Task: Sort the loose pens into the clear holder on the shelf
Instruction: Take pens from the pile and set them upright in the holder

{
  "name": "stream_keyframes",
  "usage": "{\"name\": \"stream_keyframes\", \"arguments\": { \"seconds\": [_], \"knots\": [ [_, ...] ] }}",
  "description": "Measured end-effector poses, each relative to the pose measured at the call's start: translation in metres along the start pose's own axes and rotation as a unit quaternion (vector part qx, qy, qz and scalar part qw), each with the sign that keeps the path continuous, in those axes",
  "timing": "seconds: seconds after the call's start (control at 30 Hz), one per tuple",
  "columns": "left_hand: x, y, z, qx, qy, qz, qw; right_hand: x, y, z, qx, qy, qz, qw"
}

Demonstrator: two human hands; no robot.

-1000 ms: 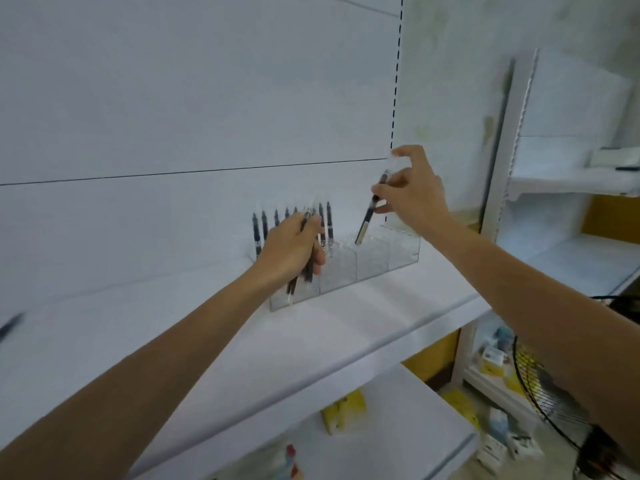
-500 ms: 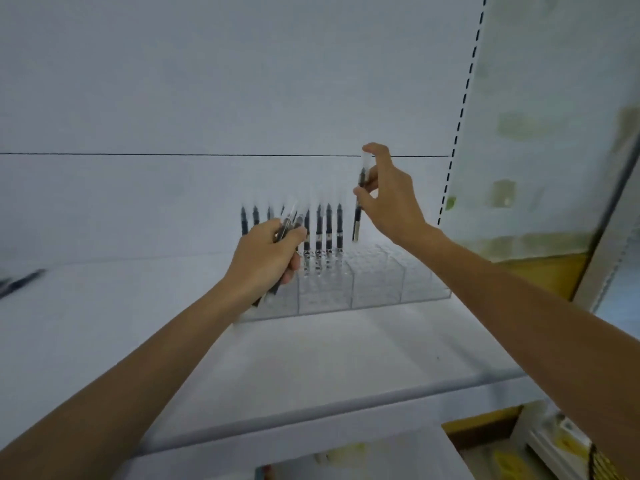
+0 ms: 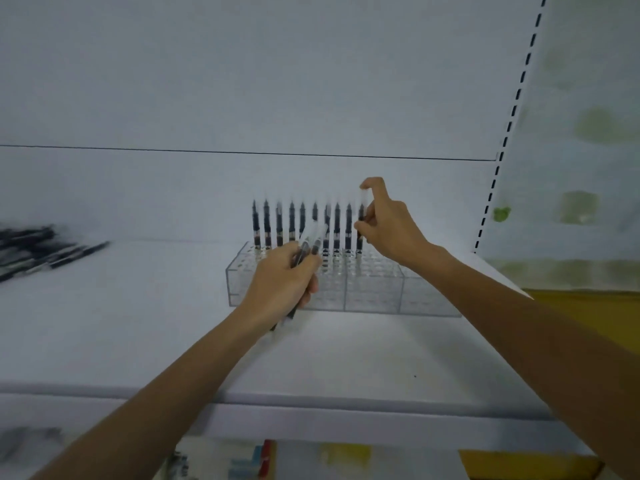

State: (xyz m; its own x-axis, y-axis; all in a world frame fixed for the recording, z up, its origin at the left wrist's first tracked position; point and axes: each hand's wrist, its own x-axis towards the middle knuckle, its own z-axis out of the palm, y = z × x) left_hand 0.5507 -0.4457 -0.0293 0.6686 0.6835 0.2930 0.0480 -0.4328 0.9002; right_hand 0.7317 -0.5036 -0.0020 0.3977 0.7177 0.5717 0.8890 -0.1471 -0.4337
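A clear holder (image 3: 372,292) with many small slots stands on the white shelf (image 3: 138,323). Several black pens (image 3: 291,225) stand upright in its back row. My left hand (image 3: 280,287) grips a small bundle of pens (image 3: 310,242) in front of the holder's left part. My right hand (image 3: 389,225) pinches one upright pen (image 3: 361,220) at the right end of the row, its lower end in or just above a slot. A pile of loose pens (image 3: 38,249) lies on the shelf at the far left.
A white back panel rises behind the shelf. A slotted upright (image 3: 509,133) runs along the right side, with a stained wall (image 3: 588,150) beyond. Below the shelf edge lie colourful packs (image 3: 256,460) and a yellow surface (image 3: 585,313).
The view has swung left, bringing the pile of loose pens into sight. My right hand has lowered its pen to the right end of the row. My left hand still holds the bundle.
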Motion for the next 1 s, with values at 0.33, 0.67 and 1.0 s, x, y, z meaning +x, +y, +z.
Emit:
{"name": "stream_keyframes", "arguments": {
  "seconds": [0.33, 0.67, 1.0],
  "knots": [
    [0.009, 0.016, 0.014, -0.084, 0.0, 0.016, 0.996, -0.015, -0.033, -0.018, 0.052, 0.09, 0.014, 0.994],
    [0.017, 0.02, 0.035, -0.12, -0.038, -0.007, 0.992, -0.013, -0.034, -0.049, 0.403, 0.1, 0.128, 0.901],
    [0.009, 0.009, 0.026, -0.075, -0.026, 0.014, 0.997, 0.006, -0.006, -0.042, 0.124, 0.205, -0.028, 0.97]
  ]
}}
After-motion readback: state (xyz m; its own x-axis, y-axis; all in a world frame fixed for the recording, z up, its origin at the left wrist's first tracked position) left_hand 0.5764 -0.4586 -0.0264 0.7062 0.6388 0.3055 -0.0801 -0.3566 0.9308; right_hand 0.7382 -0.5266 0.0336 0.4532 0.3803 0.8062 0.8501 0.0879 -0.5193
